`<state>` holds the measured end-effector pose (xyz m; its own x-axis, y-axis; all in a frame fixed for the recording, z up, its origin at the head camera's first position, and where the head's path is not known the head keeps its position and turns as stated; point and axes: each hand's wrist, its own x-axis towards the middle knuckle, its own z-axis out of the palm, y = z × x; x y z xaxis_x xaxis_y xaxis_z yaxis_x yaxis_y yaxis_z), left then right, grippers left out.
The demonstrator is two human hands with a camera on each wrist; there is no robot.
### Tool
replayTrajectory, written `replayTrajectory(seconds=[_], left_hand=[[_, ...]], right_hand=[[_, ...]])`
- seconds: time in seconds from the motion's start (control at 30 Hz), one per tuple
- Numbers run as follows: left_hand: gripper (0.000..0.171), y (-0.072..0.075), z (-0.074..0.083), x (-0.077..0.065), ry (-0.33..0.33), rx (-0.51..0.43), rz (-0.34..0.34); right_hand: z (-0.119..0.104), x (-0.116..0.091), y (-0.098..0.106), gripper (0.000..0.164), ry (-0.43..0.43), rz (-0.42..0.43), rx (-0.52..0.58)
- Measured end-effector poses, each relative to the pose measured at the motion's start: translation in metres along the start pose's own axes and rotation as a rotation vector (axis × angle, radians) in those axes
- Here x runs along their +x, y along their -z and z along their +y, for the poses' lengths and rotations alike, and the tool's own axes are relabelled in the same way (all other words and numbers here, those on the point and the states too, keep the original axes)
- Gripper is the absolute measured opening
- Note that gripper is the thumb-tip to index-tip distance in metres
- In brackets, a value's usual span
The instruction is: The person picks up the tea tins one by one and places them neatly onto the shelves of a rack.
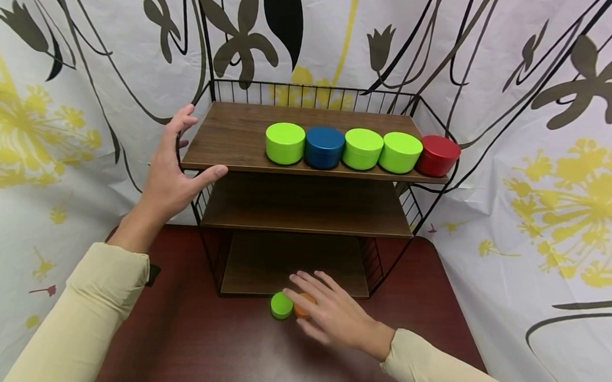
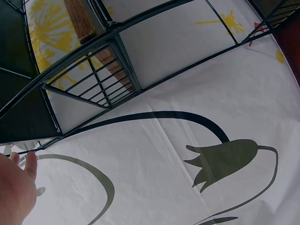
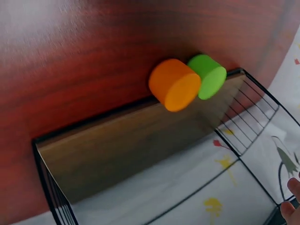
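Observation:
My left hand (image 1: 171, 173) is at the left end of the black wire shelf (image 1: 299, 171). Its fingers point up beside the frame, and its straight thumb lies along the top board's front edge. My right hand (image 1: 332, 314) reaches low over the table, fingers extended and slightly spread above a small orange round container (image 1: 304, 304), partly hiding it. Beside that stands a small green round container (image 1: 281, 305). In the right wrist view the orange container (image 3: 176, 85) and green container (image 3: 207, 76) stand side by side, with no fingers on them.
Along the top board's front right stand lidded round tins: green (image 1: 285, 144), blue (image 1: 324, 148), two more green, and red (image 1: 439, 156) at the end. The middle board (image 1: 307, 206) and bottom board (image 1: 295, 264) lie below. A patterned cloth (image 1: 577, 192) surrounds the dark red table (image 1: 209, 350).

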<state>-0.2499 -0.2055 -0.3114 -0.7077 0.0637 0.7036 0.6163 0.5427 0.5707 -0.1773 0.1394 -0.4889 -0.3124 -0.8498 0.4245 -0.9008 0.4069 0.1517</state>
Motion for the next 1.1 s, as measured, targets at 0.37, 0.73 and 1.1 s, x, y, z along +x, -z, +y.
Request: replayTrajectory(seconds=[0.37, 0.73, 1.1], left_hand=[[0.080, 0.000, 0.000, 0.000, 0.002, -0.001, -0.003], [0.079, 0.000, -0.001, 0.000, -0.001, -0.002, -0.001], [0.081, 0.000, -0.001, 0.002, -0.014, -0.004, 0.012]], right_hand=[[-0.003, -0.019, -0.028, 0.064, -0.035, -0.029, -0.001], [-0.004, -0.029, -0.049, 0.060, -0.088, -0.083, 0.038], [-0.002, -0.045, -0.073, 0.062, -0.133, -0.095, 0.045]])
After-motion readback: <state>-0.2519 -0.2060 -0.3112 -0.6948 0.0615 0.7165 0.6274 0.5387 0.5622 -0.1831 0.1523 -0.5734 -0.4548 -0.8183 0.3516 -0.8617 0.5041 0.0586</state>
